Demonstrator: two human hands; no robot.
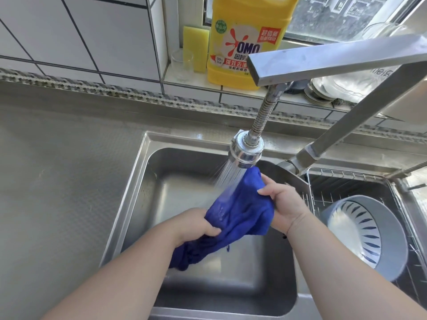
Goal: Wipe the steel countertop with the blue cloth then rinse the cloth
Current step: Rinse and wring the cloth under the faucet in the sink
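We hold the blue cloth over the steel sink basin. Our left hand grips its lower bunched end, fingers curled round the fabric; our right hand pinches the upper end between thumb and curled fingers. Spray from the faucet head strikes the cloth's top between the two hands. In the right basin a wire rack carries a grey slotted colander. The steel countertop lies left. On the far sill stand a yellow OMO detergent jug, a sponge and a glass.
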